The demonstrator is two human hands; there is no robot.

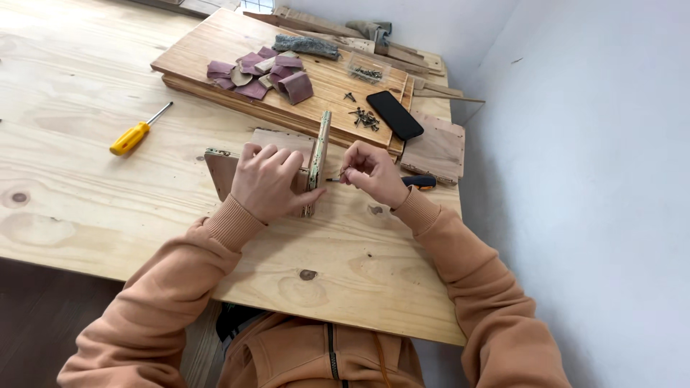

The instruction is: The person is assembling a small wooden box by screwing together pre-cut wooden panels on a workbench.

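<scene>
Left hand (267, 179) lay flat, gripping the small wooden box (266, 167) mid-worktop (86, 187). Right hand (370, 172) pinched a screw (333, 179) against the box's upright right edge. Yellow screwdriver (138, 131) lay well apart left; worktop's right edge near wall.

Bright, even daylight, soft shadows under the hands (wide-angle bending at the edges), sharp focus throughout.

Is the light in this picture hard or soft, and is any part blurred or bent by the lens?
Head view: soft, even light on the table, with faint shadows under the left hand and right hand; no strong glare; the table edges curve slightly, a wide-lens effect; the screws are small but fairly sharp.
</scene>
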